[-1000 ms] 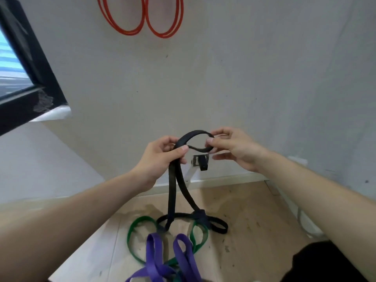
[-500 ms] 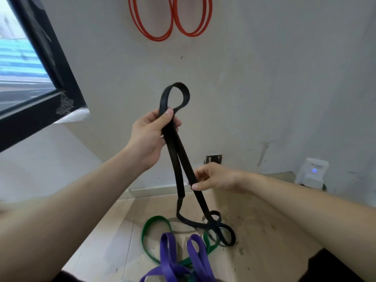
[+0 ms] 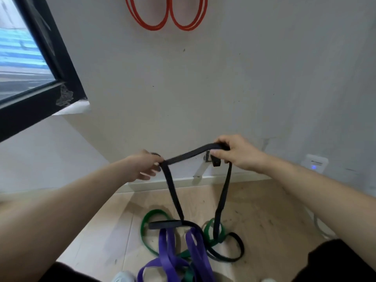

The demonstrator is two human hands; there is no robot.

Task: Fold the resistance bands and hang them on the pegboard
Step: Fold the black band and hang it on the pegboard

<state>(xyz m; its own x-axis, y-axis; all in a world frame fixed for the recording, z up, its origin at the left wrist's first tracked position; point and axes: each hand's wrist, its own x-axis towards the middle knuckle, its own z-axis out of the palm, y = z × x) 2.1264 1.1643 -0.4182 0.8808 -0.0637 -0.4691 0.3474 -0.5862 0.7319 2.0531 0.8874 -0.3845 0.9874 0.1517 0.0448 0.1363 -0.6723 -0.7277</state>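
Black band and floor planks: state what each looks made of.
The flat black resistance band is likely rubber or latex with a matt finish; it sags limply from the left hand and right hand. The pale floor planks look like wood or wood-look laminate with a dull finish; seams and faint grain show, but which it is cannot be told.

No word, number or sign is legible. A small white box low on the wall, at right, carries a thin dark line of print above a blue light, too blurred to read.
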